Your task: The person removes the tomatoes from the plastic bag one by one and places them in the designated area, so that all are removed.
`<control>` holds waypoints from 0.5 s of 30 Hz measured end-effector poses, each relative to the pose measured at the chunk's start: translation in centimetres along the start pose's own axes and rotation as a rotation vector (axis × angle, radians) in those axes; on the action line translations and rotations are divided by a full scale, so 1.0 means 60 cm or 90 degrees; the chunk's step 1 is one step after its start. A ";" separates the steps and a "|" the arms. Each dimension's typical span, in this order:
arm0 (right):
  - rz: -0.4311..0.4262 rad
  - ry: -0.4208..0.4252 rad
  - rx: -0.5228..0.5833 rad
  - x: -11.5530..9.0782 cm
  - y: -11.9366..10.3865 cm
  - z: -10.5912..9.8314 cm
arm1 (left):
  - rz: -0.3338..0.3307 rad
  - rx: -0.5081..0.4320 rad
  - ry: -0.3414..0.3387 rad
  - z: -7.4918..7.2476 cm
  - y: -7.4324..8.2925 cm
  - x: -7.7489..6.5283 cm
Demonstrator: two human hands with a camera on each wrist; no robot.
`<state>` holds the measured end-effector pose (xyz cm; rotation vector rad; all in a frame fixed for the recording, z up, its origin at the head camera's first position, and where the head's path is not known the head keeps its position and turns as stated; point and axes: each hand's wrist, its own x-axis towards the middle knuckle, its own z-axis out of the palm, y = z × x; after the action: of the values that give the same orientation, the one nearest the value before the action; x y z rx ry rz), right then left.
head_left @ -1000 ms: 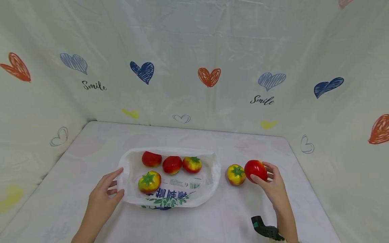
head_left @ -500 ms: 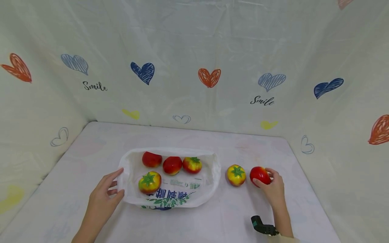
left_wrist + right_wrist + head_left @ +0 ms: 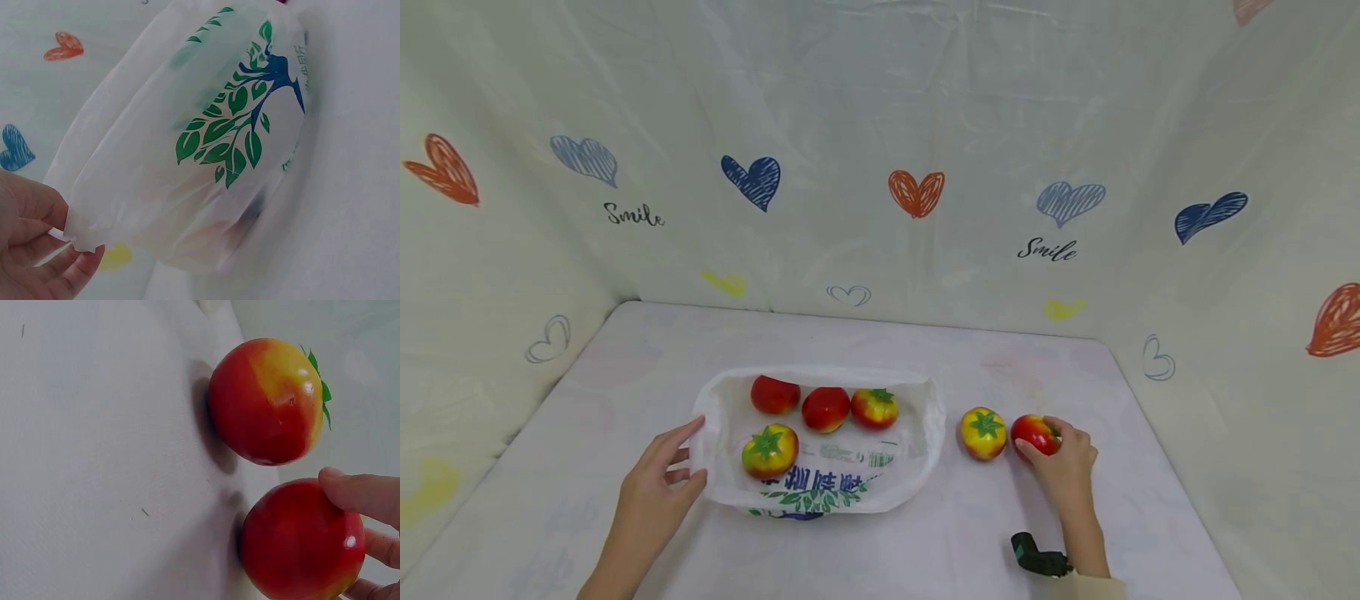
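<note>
Pinching a white bag [image 3: 137, 156] with left fingers [image 3: 78, 269], right fingers [image 3: 384, 547] curled round a red fruit [image 3: 297, 540].

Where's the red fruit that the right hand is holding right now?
In the head view, the held red fruit is to the right of the white bag, between the yellow-topped fruit and the right hand.

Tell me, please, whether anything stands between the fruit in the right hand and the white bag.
Yes: a green-topped fruit sits on the table between the held fruit and the bag.
</note>
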<state>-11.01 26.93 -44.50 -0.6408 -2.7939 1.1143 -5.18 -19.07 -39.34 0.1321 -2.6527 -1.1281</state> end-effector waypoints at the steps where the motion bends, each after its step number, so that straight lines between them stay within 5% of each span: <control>1: -0.002 -0.002 0.002 -0.001 -0.002 -0.001 | 0.003 0.000 0.002 0.000 0.000 0.000; 15: -0.031 -0.001 0.032 -0.015 -0.019 -0.015 | 0.015 -0.010 0.010 -0.001 -0.003 0.000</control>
<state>-10.36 26.43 -42.98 -0.5637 -2.7568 1.1714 -5.17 -19.27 -39.42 0.1056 -2.6244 -1.1348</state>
